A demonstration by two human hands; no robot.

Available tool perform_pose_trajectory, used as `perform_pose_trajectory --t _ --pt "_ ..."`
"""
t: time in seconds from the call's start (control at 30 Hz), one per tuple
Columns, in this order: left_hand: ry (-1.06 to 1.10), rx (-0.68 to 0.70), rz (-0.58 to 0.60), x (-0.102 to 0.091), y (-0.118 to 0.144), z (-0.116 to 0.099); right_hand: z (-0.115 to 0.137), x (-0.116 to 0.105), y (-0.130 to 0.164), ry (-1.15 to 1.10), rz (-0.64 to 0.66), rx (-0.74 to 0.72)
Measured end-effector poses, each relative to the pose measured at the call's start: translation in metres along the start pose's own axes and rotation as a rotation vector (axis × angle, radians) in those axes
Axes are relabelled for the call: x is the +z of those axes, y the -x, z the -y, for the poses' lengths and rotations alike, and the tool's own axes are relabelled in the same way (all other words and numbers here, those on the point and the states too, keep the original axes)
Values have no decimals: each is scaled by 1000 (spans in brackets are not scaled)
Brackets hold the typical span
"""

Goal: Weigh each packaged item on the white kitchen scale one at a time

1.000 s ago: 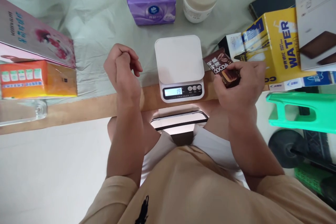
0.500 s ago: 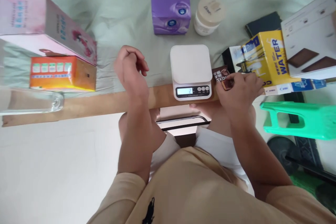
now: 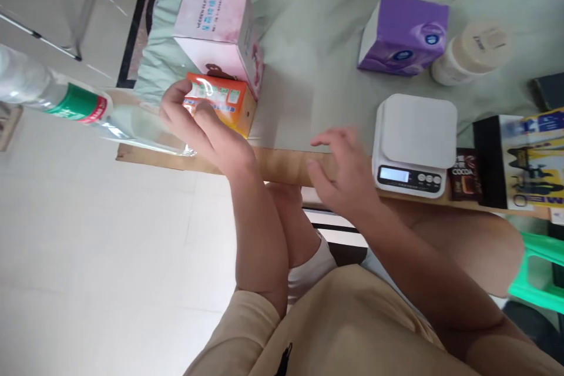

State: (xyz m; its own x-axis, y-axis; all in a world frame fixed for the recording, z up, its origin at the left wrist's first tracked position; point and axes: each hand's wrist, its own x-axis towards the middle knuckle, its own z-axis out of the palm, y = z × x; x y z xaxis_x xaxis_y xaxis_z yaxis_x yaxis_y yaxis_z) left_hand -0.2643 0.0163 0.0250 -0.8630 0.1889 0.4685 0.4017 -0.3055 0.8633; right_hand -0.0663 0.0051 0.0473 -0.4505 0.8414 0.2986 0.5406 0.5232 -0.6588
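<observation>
My left hand [image 3: 198, 129] grips the near end of a small orange box [image 3: 222, 101] that lies beside a pink box [image 3: 220, 26] on the pale green cloth. My right hand [image 3: 341, 173] hovers open and empty over the wooden table edge [image 3: 282, 164], just left of a white kitchen scale [image 3: 416, 141] whose platform is bare and display is lit. A brown cocoa packet [image 3: 467, 182] lies flat to the right of the scale, apart from both hands.
A clear plastic bottle [image 3: 66, 106] lies on its side at the left. A purple tissue pack [image 3: 403, 35] and a cream jar [image 3: 473, 53] stand behind the scale. A black and yellow carton [image 3: 520, 161] sits at right, a green plastic stool [image 3: 540, 273] below it.
My right hand let go of the cocoa packet beside the scale and moved left. My left hand reached left and closed on the orange box. The view swung left.
</observation>
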Motion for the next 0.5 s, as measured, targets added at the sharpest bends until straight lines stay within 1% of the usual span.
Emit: perform_pose_trajectory --t 0.07,0.1,0.23,0.37,0.43,0.5 --pt "-82 -77 40 -10 -10 11 12 25 -14 -81 91 20" --pt "-102 -106 48 -11 -14 12 16 36 -20 -117 126 31" --pt "-83 -147 41 -7 -27 3 24 65 -35 -237 208 59" --pt "-173 -206 89 -4 -34 -5 24 81 -43 -327 255 72" --pt "-230 -231 140 -7 -37 -3 24 85 -46 -356 279 87" --pt "-254 -258 162 -10 -39 2 25 87 -50 -373 297 95"
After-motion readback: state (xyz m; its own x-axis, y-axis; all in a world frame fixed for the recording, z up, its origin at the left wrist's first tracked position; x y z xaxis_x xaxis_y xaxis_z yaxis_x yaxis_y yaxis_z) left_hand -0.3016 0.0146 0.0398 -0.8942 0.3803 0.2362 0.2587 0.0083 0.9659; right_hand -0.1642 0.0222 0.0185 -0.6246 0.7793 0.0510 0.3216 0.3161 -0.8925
